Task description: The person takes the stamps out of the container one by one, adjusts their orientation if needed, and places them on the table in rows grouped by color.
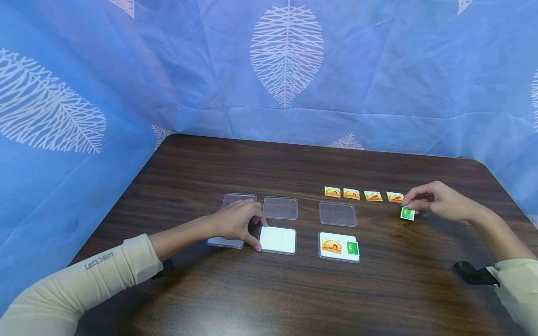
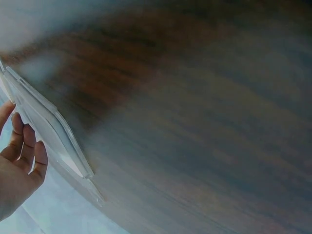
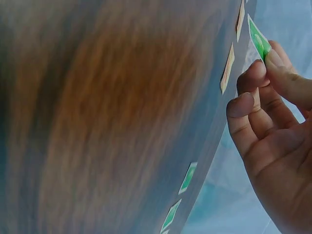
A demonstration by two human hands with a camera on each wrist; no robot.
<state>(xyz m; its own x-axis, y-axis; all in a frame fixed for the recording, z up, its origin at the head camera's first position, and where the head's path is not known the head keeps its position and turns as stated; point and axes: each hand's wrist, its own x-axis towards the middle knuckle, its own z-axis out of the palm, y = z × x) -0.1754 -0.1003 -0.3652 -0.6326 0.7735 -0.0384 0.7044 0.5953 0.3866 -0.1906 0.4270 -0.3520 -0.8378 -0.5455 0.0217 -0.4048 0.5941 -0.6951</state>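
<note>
In the head view my left hand grips a flat clear plastic case with a white card inside, thumb at its near left corner and index finger at its far left. The left wrist view shows the case edge-on, the other fingers loosely bent. Raised at the right, my right hand pinches a small green stamp between thumb and fingertips; the right wrist view shows this stamp above the table. Nearby, an orange and yellow stamp ends a row.
Right of the left hand, another case holds a white card with an orange and a green stamp. Clear lids lie behind. Another case is partly under the left hand. More green stamps show in the right wrist view.
</note>
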